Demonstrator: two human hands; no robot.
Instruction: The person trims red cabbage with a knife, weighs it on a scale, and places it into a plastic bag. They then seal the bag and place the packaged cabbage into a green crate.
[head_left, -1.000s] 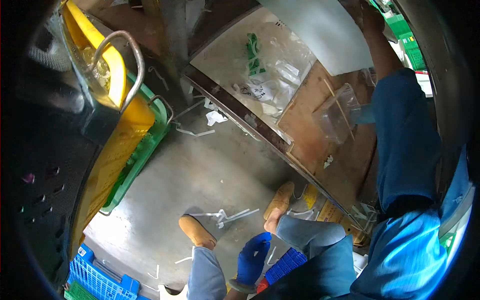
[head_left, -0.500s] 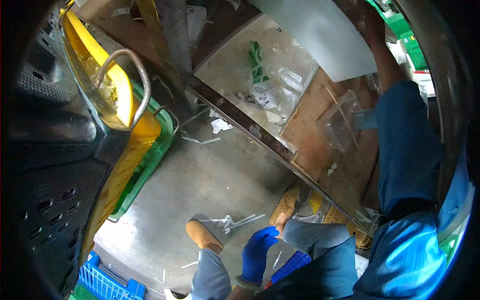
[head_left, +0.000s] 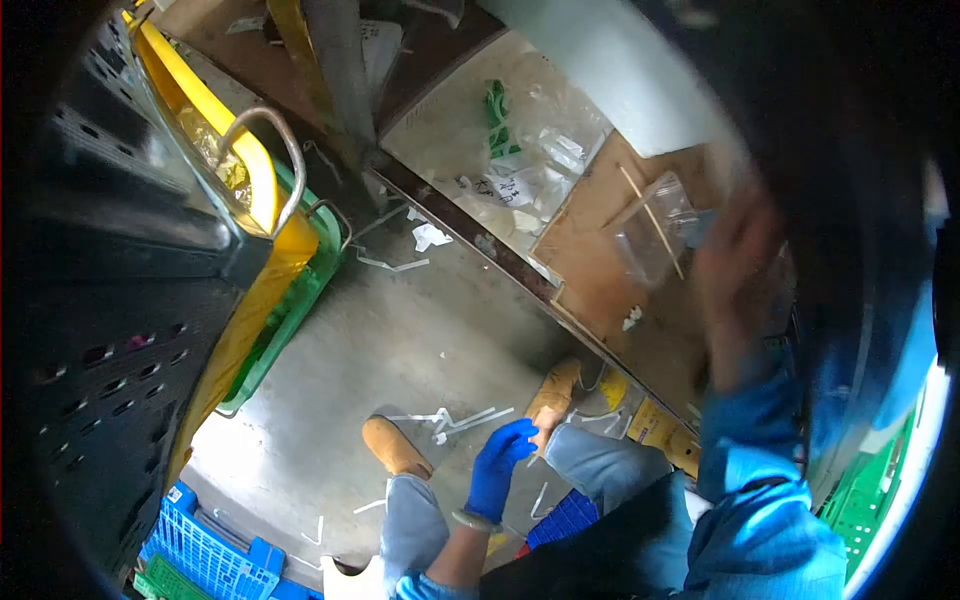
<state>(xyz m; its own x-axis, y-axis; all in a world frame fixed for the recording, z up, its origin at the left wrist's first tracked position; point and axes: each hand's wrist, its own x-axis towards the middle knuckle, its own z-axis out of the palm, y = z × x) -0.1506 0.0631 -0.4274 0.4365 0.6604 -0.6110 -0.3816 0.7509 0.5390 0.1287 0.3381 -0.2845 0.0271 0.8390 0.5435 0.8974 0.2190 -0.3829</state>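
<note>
My left hand (head_left: 500, 465), in a blue glove, hangs low between my knees with loosely spread fingers and nothing in it. It is above the concrete floor, near my brown shoes (head_left: 395, 448) and some white strips (head_left: 455, 420). My right hand (head_left: 735, 260) is bare and heavily blurred in front of the wooden table (head_left: 600, 270). It is just right of a clear plastic container (head_left: 650, 235) with a thin wooden stick across it. I cannot tell whether that hand holds anything.
Clear plastic bags and a green bundle (head_left: 497, 105) lie on the table's pale far part, under a white sheet (head_left: 610, 70). A yellow crate (head_left: 255, 200) nested in a green crate (head_left: 300, 290) stands at left beside a black perforated crate (head_left: 90, 350). A blue crate (head_left: 200, 560) sits bottom left.
My right arm has swung down from the top right by the white sheet to in front of the wooden table, blurred with motion. My left hand has stayed low between my knees.
</note>
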